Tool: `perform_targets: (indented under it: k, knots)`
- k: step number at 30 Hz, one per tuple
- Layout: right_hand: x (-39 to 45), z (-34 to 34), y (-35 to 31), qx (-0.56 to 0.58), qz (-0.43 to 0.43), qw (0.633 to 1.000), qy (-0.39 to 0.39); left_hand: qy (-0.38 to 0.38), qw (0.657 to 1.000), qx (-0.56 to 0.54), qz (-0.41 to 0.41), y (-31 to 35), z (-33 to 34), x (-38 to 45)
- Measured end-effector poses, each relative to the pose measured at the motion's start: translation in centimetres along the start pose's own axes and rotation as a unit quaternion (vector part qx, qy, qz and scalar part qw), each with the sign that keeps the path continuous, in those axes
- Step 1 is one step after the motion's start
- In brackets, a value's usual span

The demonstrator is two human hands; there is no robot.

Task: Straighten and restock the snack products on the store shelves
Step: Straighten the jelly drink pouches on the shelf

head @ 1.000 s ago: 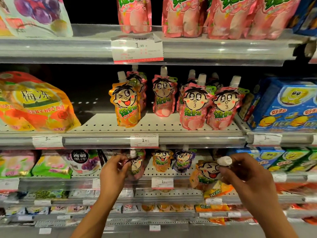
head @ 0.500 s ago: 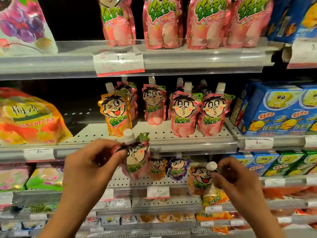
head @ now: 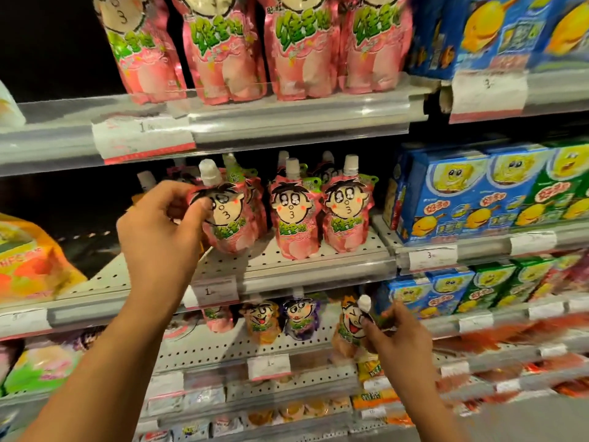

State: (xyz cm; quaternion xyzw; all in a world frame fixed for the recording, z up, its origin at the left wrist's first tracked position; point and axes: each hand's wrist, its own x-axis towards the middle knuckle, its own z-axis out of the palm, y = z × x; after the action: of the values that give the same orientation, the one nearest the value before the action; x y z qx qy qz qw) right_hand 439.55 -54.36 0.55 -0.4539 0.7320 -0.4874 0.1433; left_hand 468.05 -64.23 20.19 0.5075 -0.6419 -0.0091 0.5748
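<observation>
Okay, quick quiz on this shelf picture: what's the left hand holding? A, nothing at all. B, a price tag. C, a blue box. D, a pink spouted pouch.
D: the left hand grips a pink pouch with a white cap at the middle shelf, beside the other pink pouches standing there.

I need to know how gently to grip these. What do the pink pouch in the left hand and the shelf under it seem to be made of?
Pink pouch: likely flexible plastic film, glossy; it creases and glints, with a hard-looking white cap.
Shelf: probably painted metal, matte pale, with rows of punched holes.
</observation>
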Motion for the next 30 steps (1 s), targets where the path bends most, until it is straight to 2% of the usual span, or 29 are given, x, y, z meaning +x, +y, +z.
perform_targets:
  k: [7, 18, 24, 30]
  knots:
    - [1.3, 2.5, -0.3, 0.019, 0.027, 0.998, 0.046, -0.041, 0.999, 0.026, -0.023, -1.8, 2.7, 0.0]
    - [2.5, 6.4, -0.8, 0.038, 0.092, 0.994, 0.055, -0.116, 0.988, 0.08, -0.059, -2.9, 3.8, 0.9]
    - [2.7, 5.5, -0.9, -0.003, 0.072, 0.997, 0.031, -0.11, 0.99, 0.078, -0.034, -3.0, 3.0, -0.4]
    - [0.6, 4.0, -0.9, 0.015, 0.02, 0.999, 0.033, -0.065, 0.998, -0.007, -0.005, -2.9, -0.7, -3.0]
